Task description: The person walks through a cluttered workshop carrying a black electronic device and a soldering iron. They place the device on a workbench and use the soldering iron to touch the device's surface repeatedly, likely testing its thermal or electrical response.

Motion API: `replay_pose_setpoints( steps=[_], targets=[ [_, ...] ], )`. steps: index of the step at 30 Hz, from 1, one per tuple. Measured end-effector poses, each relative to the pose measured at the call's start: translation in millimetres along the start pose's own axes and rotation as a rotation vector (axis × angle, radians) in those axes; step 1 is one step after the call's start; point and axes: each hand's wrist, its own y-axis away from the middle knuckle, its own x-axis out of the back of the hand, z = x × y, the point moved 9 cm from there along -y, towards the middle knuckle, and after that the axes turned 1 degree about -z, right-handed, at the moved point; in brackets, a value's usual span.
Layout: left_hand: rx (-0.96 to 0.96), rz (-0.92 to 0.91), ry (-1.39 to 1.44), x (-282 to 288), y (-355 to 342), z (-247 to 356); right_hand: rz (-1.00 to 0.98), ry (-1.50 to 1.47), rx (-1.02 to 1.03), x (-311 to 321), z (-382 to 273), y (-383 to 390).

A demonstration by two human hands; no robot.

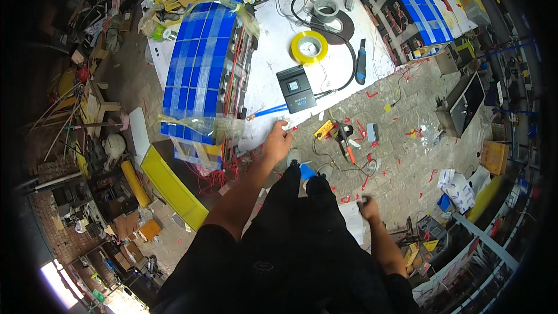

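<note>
My left hand (278,142) is at the front edge of a white sheet (264,81), fingers slightly bent and apart, below blue leads with copper ends (267,112). These run to a black device with a small screen (301,99). My right hand (368,208) hangs low at the right, fingers curled; what they hold, if anything, is hidden. Left of the leads stands a long blue taped pack (197,75) with red wires. A yellow tape roll (309,47), grey tape roll (325,10) and blue-handled knife (361,62) lie on the sheet.
A second blue pack (419,6) is at upper right. Cutters (349,152), a yellow tool (323,129) and red scraps lie on the paved floor (401,157). A monitor (465,103) stands right. A lime-yellow panel (168,183) and clutter are left.
</note>
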Motion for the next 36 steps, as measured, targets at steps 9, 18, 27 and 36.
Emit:
replay_pose_setpoints(
  steps=[9,18,27,36],
  targets=[
    [-0.177,-0.310,-0.167,-43.1,32.4,-43.7,0.148,-0.799,-0.734,-70.9,161.3,224.1],
    [-0.082,-0.437,-0.162,-73.1,45.0,-101.3,0.280,-1.071,-0.650,-114.5,117.5,226.4],
    [0.190,-0.339,-0.189,-40.0,45.0,-82.6,0.228,-1.216,-0.649,-148.2,179.3,201.4],
    [0.313,-0.355,-0.059,-112.8,103.6,-76.8,0.271,-1.193,-0.628,-70.0,262.2,158.2]
  ],
)
